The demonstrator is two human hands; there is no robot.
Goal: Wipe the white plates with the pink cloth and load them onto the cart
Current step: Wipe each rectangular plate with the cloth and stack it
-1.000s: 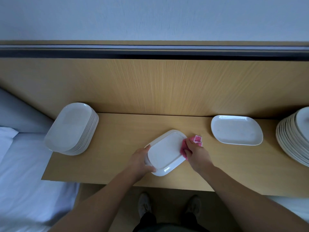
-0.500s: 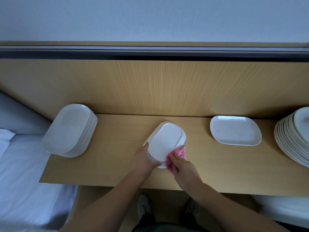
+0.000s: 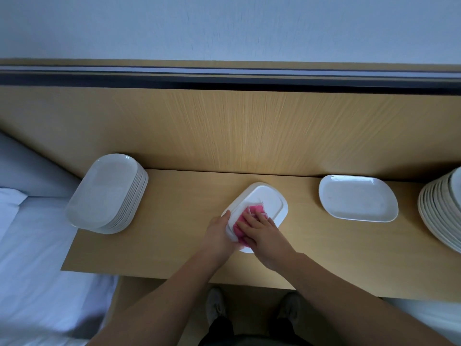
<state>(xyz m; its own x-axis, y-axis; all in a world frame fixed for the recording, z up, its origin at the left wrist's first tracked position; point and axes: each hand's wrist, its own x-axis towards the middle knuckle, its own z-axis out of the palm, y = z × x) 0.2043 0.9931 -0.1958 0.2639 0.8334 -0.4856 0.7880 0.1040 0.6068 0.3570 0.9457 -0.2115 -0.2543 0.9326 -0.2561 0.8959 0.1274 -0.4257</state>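
My left hand (image 3: 219, 236) grips near-left rim of white plate (image 3: 270, 202) at frame centre on wooden table (image 3: 174, 221), right hand (image 3: 265, 237) flat, straight fingers pressing pink cloth (image 3: 253, 212) onto it, plate stack (image 3: 107, 193) left, single plate (image 3: 356, 199) right, second stack (image 3: 440, 213) far right edge

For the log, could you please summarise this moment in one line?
wiping | right hand presses pink cloth on plate | left hand grips plate

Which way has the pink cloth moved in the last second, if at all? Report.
Yes. The pink cloth moved left, away from the lone plate on the right, over the held plate.
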